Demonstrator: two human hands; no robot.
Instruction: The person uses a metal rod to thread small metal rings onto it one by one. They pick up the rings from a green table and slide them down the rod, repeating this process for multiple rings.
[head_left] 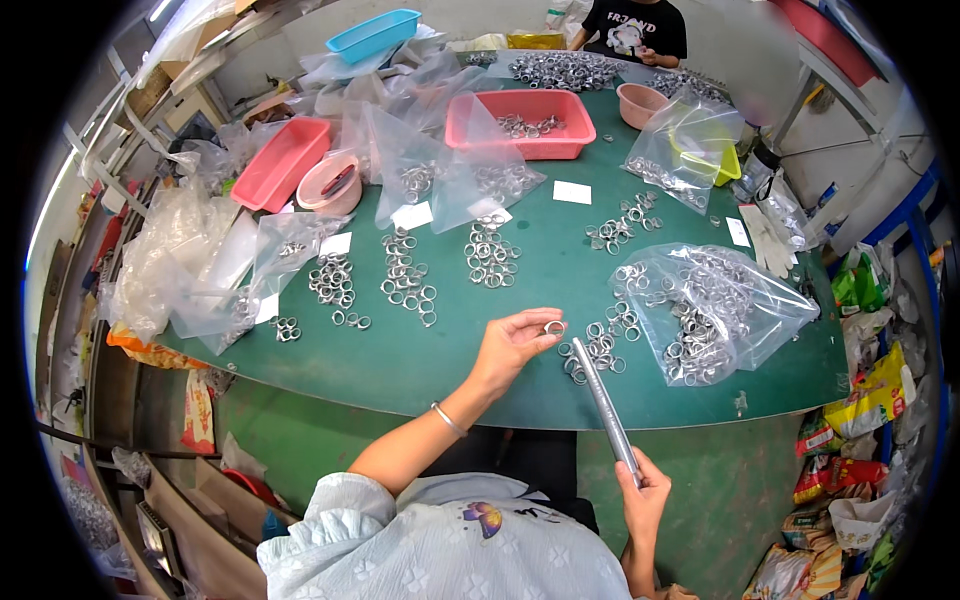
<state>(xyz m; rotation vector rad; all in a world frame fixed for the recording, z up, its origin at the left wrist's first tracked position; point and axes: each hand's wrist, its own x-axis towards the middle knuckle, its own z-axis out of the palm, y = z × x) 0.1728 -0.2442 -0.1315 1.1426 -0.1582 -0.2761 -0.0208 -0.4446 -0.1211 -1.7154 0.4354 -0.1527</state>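
Note:
Between the thumb and fingers of my left hand (516,345) is a silver ring (554,327), held just above the table's near part. My right hand (644,485) is closed round the lower end of a ring mandrel (603,402), a long grey metal rod with markings along it. The rod slants up and left, its narrow tip close to the ring but apart from it. Beside the tip lies a loose pile of silver rings (600,352). Just right of that pile a clear plastic bag (715,315) full of rings lies open on the green table (480,365).
Left of centre, several ring groups (491,256) lie in columns with white paper slips (572,192) and plastic bags. Farther back stand pink trays (520,145), a blue tray (373,36) and a yellow-green basket (725,165). Another person (636,32) sits at the far edge.

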